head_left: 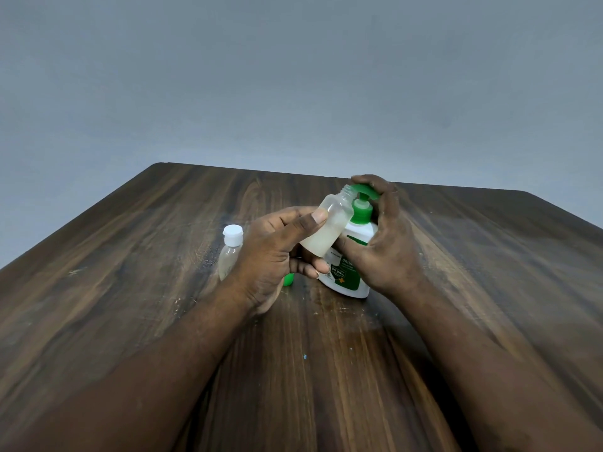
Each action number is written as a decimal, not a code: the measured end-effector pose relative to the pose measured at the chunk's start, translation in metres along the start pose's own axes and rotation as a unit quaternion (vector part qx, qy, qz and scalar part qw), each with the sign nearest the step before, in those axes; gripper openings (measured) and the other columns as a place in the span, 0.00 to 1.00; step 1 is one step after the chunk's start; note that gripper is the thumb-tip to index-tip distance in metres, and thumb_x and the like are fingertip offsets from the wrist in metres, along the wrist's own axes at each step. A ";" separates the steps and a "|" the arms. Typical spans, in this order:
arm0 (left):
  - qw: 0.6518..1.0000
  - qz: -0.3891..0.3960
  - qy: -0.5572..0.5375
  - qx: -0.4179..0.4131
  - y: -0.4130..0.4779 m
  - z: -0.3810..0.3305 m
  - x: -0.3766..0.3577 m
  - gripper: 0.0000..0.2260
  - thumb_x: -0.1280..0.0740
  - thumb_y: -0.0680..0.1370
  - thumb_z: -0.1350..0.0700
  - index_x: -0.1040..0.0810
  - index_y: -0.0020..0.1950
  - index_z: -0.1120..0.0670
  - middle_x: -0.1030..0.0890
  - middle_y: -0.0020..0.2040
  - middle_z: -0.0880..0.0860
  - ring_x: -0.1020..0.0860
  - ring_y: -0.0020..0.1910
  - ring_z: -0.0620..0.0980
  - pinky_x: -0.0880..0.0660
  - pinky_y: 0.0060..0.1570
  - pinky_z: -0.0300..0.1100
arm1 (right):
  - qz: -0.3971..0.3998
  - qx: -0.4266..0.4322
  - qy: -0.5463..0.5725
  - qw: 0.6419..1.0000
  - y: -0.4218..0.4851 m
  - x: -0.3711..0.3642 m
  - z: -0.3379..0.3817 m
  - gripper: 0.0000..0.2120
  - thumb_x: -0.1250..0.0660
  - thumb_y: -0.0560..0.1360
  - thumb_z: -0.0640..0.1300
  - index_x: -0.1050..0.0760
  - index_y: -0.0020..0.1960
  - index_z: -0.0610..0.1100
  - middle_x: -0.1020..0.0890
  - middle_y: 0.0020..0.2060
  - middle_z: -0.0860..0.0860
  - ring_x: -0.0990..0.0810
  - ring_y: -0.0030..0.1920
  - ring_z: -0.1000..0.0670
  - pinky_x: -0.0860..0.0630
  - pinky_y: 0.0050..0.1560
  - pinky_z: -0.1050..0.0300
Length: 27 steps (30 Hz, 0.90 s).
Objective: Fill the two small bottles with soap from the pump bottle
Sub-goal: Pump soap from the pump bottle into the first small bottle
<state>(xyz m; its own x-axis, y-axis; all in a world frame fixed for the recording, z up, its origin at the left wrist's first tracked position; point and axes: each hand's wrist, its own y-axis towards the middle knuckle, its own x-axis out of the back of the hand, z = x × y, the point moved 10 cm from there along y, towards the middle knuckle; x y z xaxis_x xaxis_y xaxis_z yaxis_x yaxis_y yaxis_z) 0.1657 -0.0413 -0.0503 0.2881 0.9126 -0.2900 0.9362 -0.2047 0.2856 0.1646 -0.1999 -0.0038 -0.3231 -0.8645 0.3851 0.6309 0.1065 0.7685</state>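
Note:
My left hand (277, 256) grips a small clear bottle (329, 226), uncapped and tilted, its open neck up by the green pump spout. Whitish soap fills its lower part. My right hand (381, 239) curls over the green pump head of the white pump bottle (349, 282), thumb against the bottle's front. The pump bottle stands on the wooden table (326, 370). A second small bottle (230, 252) with a white cap stands upright just left of my left hand. A small green cap (288, 279) lies on the table, mostly hidden under my left hand.
The dark wooden table ends at a far edge (326, 172) close behind the bottles, with a grey wall beyond. My forearms cross the near part of the table.

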 end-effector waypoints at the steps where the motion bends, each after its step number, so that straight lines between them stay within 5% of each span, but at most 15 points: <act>1: 1.000 -0.001 -0.004 0.000 0.000 0.000 -0.001 0.19 0.29 0.76 0.46 0.16 0.60 0.58 0.14 0.46 0.62 0.18 0.30 0.53 0.21 0.27 0.38 | 0.000 0.001 0.000 1.000 0.000 0.000 0.000 0.36 0.17 0.70 0.41 0.32 0.72 0.50 0.21 0.57 0.68 0.17 0.56 0.59 0.22 0.53 0.65; 5: 1.000 -0.004 -0.008 0.000 0.001 0.000 0.000 0.18 0.30 0.79 0.47 0.17 0.61 0.59 0.15 0.51 0.67 0.18 0.31 0.54 0.24 0.25 0.39 | 0.002 -0.003 0.010 1.000 0.000 0.001 0.000 0.37 0.17 0.71 0.42 0.32 0.73 0.47 0.18 0.57 0.59 0.16 0.54 0.57 0.21 0.51 0.65; 13: 0.999 0.001 -0.037 0.012 0.002 -0.001 -0.001 0.23 0.33 0.79 0.46 0.21 0.64 0.62 0.15 0.51 0.66 0.21 0.28 0.52 0.32 0.24 0.37 | -0.006 -0.011 0.001 1.000 -0.001 0.001 0.004 0.34 0.17 0.70 0.50 0.32 0.68 0.54 0.21 0.56 0.71 0.18 0.54 0.63 0.24 0.51 0.70; 21: 0.997 0.030 -0.054 0.039 0.002 0.004 -0.005 0.28 0.28 0.72 0.41 0.20 0.66 0.58 0.14 0.56 0.64 0.22 0.29 0.48 0.31 0.23 0.33 | 0.006 -0.007 -0.002 1.000 0.000 0.000 0.000 0.38 0.17 0.71 0.44 0.34 0.74 0.48 0.18 0.58 0.56 0.16 0.55 0.56 0.19 0.52 0.61; 27: 0.997 0.038 -0.043 0.047 0.002 0.004 -0.005 0.26 0.20 0.69 0.56 0.20 0.66 0.57 0.14 0.53 0.60 0.21 0.29 0.47 0.29 0.24 0.32 | 0.008 -0.006 0.007 1.000 -0.001 0.001 0.000 0.37 0.17 0.72 0.43 0.34 0.74 0.48 0.18 0.57 0.58 0.16 0.55 0.57 0.19 0.51 0.62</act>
<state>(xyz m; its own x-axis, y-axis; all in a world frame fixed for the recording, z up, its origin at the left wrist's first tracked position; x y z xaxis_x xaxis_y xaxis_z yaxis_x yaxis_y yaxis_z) 0.1672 -0.0483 -0.0521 0.3709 0.8603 -0.3497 0.9248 -0.3077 0.2238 0.1636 -0.2006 -0.0040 -0.3025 -0.8696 0.3902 0.6446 0.1150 0.7558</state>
